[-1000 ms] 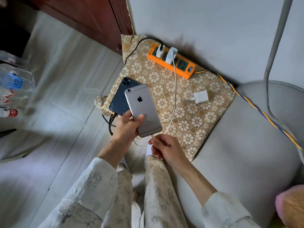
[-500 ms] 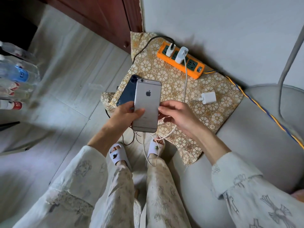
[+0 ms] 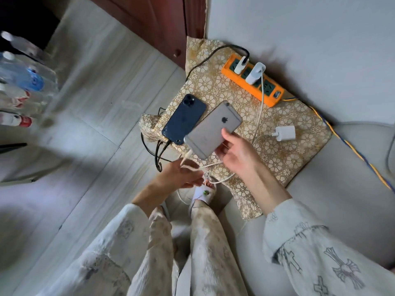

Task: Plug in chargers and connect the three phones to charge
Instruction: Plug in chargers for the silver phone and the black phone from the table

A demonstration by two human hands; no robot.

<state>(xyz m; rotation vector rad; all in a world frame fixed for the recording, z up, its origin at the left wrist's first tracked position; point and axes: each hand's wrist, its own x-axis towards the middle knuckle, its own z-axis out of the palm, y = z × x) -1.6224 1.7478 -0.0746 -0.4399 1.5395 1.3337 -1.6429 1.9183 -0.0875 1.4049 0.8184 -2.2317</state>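
Your silver phone [image 3: 213,130] lies face down, tilted, white cable [image 3: 259,107] at its lower end. The blue phone [image 3: 184,119] lies face down beside it, black cable [image 3: 162,150] attached. A spare charger [image 3: 285,133] lies unplugged; two chargers [image 3: 255,73] sit in the orange strip [image 3: 270,97].

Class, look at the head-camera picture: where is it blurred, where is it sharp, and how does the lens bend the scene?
Head view: the water bottles at the left edge are smeared; the orange power strip and silver phone read sharp; the left hand is slightly soft; wide-angle distortion tilts the floorboards and wall; soft daylight, faint shadows.
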